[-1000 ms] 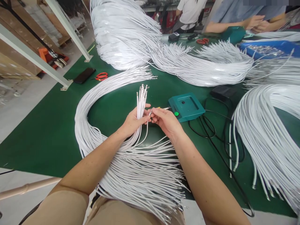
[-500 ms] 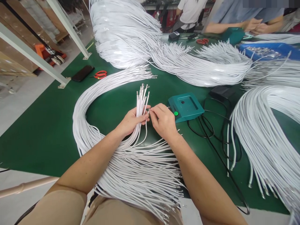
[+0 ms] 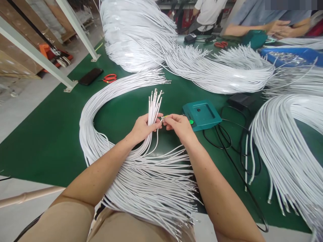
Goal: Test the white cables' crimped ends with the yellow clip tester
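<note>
The right hand (image 3: 183, 129) has just turned flatter and lower over the table (image 3: 121, 107), and its fingers are back beside the left hand (image 3: 141, 128). One wire (image 3: 157, 138) has its end up between the two hands; the right thumb and forefinger look pinched together on that end. By my reading, the handling of this one wire is still under way. Whether a small part sits on its tip is too small to tell.

The left fingers are wrapped around the bundle (image 3: 153, 109), which stands nearly upright with its bare ends above the hand. Its lower lengths run down towards the loose wires (image 3: 151, 191), which fan out in front of the person.

Just beyond the right hand is the teal device (image 3: 208, 124), with a green button (image 3: 191, 122) and a shallow square recess; a dark round spot shows inside the recess.

At the far right, the blue tray (image 3: 311, 55) holds many small shiny parts (image 3: 285, 57), heaped loosely. Near it, across the table, are a co-worker's hands (image 3: 281, 28).
</note>
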### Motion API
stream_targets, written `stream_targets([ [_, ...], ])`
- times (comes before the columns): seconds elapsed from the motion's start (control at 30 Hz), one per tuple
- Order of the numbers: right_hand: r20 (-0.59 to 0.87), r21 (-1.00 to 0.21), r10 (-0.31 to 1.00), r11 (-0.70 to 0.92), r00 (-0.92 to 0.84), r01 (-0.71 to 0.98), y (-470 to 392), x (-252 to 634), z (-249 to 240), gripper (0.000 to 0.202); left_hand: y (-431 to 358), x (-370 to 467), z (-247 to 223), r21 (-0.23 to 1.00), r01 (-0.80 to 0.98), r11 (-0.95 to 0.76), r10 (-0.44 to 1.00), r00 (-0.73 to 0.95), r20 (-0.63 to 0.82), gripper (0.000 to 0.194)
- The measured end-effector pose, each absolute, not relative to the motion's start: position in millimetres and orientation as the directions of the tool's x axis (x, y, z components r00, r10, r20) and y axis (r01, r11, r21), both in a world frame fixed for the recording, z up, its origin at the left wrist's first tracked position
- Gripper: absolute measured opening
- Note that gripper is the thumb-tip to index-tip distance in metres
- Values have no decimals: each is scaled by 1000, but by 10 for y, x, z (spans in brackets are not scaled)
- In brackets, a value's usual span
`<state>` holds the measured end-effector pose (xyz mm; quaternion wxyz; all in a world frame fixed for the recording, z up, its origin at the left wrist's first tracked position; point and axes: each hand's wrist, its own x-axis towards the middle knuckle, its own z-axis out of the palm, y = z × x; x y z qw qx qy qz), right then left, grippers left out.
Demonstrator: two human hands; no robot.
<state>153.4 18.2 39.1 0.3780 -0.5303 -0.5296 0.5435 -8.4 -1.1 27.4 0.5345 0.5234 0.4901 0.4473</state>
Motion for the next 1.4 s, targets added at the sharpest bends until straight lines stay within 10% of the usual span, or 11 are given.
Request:
stream_targets([
  [0.2, 99, -920, 985, 144, -139, 363, 141, 1561, 363, 18, -3, -87, 259, 998, -9, 67, 988, 137, -65, 40],
  [0.37, 413, -457, 827, 550, -381, 699, 86, 1554, 338, 28, 7, -57, 245, 943, -229, 242, 965, 156, -210, 45],
  [0.67, 311, -32, 793, 560, -524, 828, 341, 1809, 365, 19, 113, -54, 100, 955, -135, 262, 963, 103, -250, 47],
  [1.23, 230, -67, 812, 563, -537, 824, 485, 1809, 406, 16, 167, -50, 12, 965, 229, 125, 991, 28, -134, 35],
  [1.4, 436, -73, 841, 389, -321, 918, 389, 1922, 404, 24, 160, -31, 70, 967, 190, 167, 984, 33, -176, 35],
])
